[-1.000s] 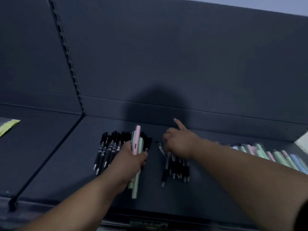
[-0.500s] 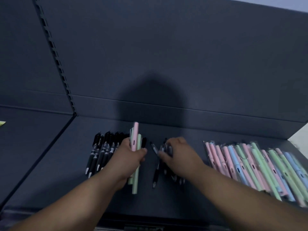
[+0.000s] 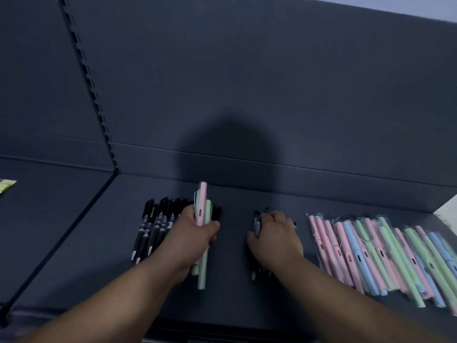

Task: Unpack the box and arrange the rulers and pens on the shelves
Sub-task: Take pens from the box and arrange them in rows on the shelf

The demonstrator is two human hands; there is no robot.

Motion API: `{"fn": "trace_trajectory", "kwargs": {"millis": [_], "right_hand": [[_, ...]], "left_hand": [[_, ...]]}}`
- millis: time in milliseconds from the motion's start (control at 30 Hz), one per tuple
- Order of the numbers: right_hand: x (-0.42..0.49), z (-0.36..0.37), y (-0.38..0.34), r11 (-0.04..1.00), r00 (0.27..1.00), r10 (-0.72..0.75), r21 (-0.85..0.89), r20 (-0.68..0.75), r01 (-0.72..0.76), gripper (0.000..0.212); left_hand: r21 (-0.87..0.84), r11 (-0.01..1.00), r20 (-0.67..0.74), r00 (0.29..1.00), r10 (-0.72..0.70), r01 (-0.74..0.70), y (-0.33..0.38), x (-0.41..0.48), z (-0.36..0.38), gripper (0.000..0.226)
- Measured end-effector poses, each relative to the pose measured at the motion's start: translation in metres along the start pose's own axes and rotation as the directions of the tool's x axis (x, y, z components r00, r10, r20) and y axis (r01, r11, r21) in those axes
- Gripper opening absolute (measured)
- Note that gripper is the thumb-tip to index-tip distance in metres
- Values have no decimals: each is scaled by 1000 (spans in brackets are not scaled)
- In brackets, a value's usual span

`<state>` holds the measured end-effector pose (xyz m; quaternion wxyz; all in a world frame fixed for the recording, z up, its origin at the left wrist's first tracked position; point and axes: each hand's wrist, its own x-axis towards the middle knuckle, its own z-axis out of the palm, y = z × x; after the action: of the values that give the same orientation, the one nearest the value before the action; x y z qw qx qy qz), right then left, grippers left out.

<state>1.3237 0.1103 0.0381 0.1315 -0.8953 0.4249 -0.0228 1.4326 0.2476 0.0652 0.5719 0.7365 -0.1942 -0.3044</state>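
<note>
My left hand (image 3: 195,233) grips a small bunch of pastel pens (image 3: 203,214), one pink and two green, held upright over the dark shelf (image 3: 99,243). Just left of it a row of black pens (image 3: 154,226) lies flat. My right hand (image 3: 274,236) lies over a second small pile of black pens (image 3: 257,225), its fingers curled round them; most of that pile is hidden beneath it. To the right lies a spread of wrapped pastel pens (image 3: 385,253) in pink, blue and green.
The shelf's back panel (image 3: 247,82) rises right behind the pens. A slotted upright (image 3: 86,80) divides this bay from the left one, where something yellow (image 3: 6,188) lies at the frame's edge. The shelf's front lip (image 3: 222,332) runs under my forearms.
My right hand has slid rightward with the small pile of black pens, widening the gap from my left hand. The left hand keeps its hold on the pastel pens.
</note>
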Motion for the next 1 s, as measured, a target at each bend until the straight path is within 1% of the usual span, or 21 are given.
{"fn": "trace_trajectory", "kwargs": {"millis": [133,200,300,367,467,567,633,700,767,833,867,933,967,1000], "right_hand": [[-1,0,-2,1000,997,14,-13,-77,-15,52],[2,2,-4,1000,995,7,-18,-97,-9,56],[9,8,-4,1000,1000,18,5,-10,-17,65],[13,10,-1,998,999,11,56,32,-13,62],[13,10,3,991,999,-22,134,-30,25,56],[10,8,3,992,994,-3,122,-105,16,56],[7,7,6,992,987,50,126,-151,-31,58],[4,10,12,976,986,107,203,-125,-80,61],[3,16,16,946,993,79,319,-82,-49,61],[1,16,14,912,995,25,409,-92,15,56],[0,14,11,906,992,8,421,-126,47,53],[-6,7,3,894,968,-8,432,-249,118,46],[-13,2,-4,856,957,4,495,-290,147,41],[-21,-4,-14,775,967,34,618,-252,134,38]], "left_hand": [[0,1000,2,1000,7,-7,2,1,-2,22],[11,1000,13,1000,1,-2,1,0,-2,21],[24,1000,30,999,-18,17,-2,-1,0,21],[28,999,34,999,-32,31,-2,-2,0,21],[38,998,41,998,-42,40,0,-5,0,19],[27,998,67,996,-51,49,3,-9,-1,19],[-52,993,101,990,-97,103,6,-9,-2,21],[-218,954,159,972,-172,205,8,-8,-3,24],[-355,886,217,948,-234,300,11,-8,-5,24],[-412,847,250,935,-250,336,12,-9,-6,22],[-402,855,247,938,-244,328,11,-10,-6,21],[-313,909,220,952,-212,275,10,-13,-4,23],[-233,946,194,964,-182,225,10,-14,-2,24],[-130,979,167,976,-136,159,10,-15,1,25]]}}
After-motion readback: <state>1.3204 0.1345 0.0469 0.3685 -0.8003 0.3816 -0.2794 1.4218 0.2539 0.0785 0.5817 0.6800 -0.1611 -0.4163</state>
